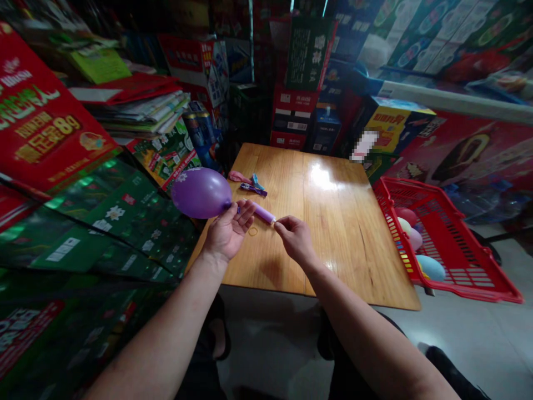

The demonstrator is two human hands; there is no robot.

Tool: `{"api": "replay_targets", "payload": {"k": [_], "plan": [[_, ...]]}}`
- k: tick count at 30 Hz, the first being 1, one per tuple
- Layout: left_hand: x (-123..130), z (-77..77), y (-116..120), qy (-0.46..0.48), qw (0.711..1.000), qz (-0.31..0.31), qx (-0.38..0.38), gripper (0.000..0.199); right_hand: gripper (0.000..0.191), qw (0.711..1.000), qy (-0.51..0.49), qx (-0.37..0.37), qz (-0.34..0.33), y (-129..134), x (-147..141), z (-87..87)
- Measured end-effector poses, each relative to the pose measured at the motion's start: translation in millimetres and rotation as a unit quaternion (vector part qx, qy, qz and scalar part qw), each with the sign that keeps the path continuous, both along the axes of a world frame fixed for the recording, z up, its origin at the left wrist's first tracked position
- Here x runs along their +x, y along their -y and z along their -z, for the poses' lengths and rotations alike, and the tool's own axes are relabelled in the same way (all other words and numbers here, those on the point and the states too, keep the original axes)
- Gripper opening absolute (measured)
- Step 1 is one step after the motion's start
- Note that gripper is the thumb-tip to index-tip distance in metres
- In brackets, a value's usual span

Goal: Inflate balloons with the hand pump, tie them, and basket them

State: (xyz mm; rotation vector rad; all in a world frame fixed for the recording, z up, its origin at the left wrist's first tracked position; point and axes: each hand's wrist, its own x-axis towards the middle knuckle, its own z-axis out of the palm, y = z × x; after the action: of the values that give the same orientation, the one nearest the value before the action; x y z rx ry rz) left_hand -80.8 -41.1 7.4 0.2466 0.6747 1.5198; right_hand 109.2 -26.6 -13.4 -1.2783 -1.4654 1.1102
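Observation:
An inflated purple balloon (201, 193) with pale flower prints sticks out leftward from my left hand (230, 229), whose thumb and fingers pinch its neck. A light purple tube (264, 213), seemingly a pump, lies between my hands. My right hand (291, 235) is closed on the whitish near end of this tube. On the wooden table (345, 222), beyond my left hand, rest a pink balloon (239, 176), a blue balloon (256, 181) and a dark purple balloon (253, 190), all flat. A thin yellow ring (252, 231) lies between my hands.
Right of the table stands a red basket (462, 244) with several coloured balloons inside. Green cartons (112, 222) are stacked along the left, with papers (145, 111) behind them. More boxes (293, 111) stand beyond the far table edge.

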Motion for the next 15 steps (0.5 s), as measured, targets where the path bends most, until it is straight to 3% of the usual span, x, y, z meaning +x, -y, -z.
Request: {"api": "replay_targets", "payload": {"k": [3,5,11,15], "plan": [[20,5.8,1,-0.015,1.000,0.017,-0.010,0.012,0.022,0.977,-0.163,-0.127,-0.053,9,-3,-12.0],[34,8.7,2,-0.030,0.999,0.020,-0.003,0.008,0.025,0.956,-0.225,-0.169,-0.079,11,-6,-16.0],[66,12.3,3,-0.071,0.997,0.035,-0.001,0.008,0.028,0.917,-0.320,-0.226,-0.076,12,-8,-17.8],[77,15.0,4,-0.079,0.996,0.048,0.013,0.009,0.030,0.918,-0.323,-0.221,-0.054,11,-7,-17.9]]}}
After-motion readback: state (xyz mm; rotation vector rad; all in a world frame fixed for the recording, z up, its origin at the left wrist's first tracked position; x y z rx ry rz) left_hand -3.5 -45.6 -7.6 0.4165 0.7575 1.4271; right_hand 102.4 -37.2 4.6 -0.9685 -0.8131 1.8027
